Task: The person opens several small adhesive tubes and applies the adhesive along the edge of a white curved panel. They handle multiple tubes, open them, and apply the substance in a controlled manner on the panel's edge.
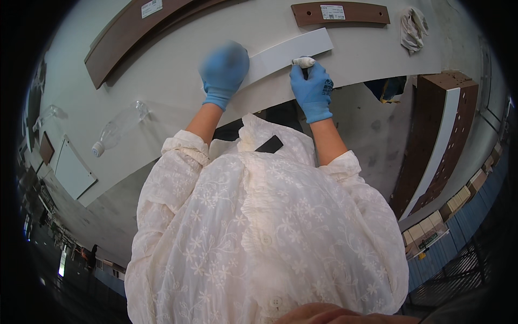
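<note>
Both hands wear blue gloves over a pale work table (pixel 172 100). My left hand (pixel 224 70) is smeared by motion at the left end of a white strip (pixel 294 49) lying on the table. Whether its fingers hold anything does not show. Close to the table's near edge, my right hand (pixel 313 93) grips a small white tube (pixel 304 62), its narrow tip pointing left. The tube is just below the strip's near edge, toward its right end.
Long curved brown panels (pixel 121 43) lie at the far left, and a shorter brown panel (pixel 364 15) at the far right beside a crumpled cloth (pixel 413 31). A clear plastic bottle (pixel 118 130) rests on its side at left. Brown boards (pixel 429 121) stand at right.
</note>
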Demonstrator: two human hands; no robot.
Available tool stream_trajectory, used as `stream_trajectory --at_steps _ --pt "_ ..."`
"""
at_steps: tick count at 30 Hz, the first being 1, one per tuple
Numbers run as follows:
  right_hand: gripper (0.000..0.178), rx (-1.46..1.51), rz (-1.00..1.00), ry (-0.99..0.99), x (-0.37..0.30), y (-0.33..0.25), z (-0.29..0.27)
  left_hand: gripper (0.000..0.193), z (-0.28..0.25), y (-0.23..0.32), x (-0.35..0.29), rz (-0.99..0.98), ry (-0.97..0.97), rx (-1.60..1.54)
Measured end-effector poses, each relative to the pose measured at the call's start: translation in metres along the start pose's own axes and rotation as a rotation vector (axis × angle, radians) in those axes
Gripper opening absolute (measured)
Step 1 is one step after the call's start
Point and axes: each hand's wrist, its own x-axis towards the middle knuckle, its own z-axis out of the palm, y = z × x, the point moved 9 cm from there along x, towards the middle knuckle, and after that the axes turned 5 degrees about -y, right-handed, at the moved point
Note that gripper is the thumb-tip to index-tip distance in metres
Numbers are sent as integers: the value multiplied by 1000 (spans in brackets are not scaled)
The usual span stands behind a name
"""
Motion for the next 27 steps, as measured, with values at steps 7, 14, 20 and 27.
stream_trajectory --at_steps 7,14,20,27 --pt "9 13 -62 33 0 14 2 32 14 -13 -6 -47 -136 22" --pt "19 130 0 296 44 67 -76 33 18 -15 -6 -68 -176 59" --pt "17 311 66 397 42 49 -132 29 13 -4 0 -5 -138 55" --pt "18 801 212 330 10 47 -109 12 8 -3 2 -45 -77 -61"
